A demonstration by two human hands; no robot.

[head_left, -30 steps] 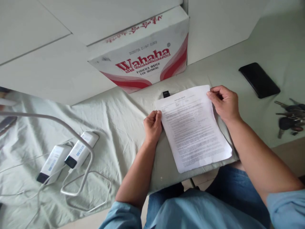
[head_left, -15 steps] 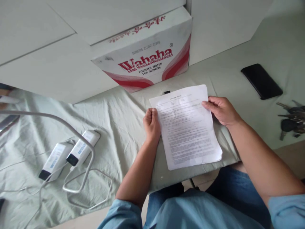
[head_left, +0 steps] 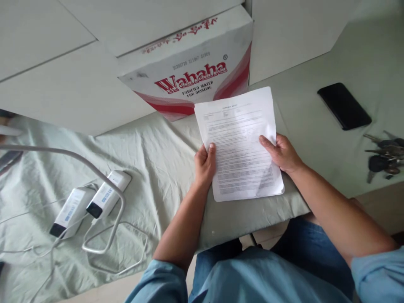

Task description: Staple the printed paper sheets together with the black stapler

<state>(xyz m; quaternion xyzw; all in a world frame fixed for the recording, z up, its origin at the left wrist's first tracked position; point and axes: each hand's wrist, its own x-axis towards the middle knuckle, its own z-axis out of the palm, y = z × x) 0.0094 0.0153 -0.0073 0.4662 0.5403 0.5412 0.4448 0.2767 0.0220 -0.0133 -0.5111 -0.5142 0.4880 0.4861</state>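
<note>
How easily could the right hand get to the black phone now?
Probably yes. The phone lies uncovered on the cloth, beyond the right hand, with bare cloth between. But that hand grips the paper and must release it first.

Ahead: we find the Wahaha box [head_left: 189, 71] close behind the printed sheet [head_left: 238, 145], blocking the way forward.
Left: power banks [head_left: 91, 202] and cables [head_left: 107, 235] crowd the cloth [head_left: 151, 160].
Right: bare cloth lies open as far as the phone [head_left: 344, 105] and keys [head_left: 383, 155].
</note>
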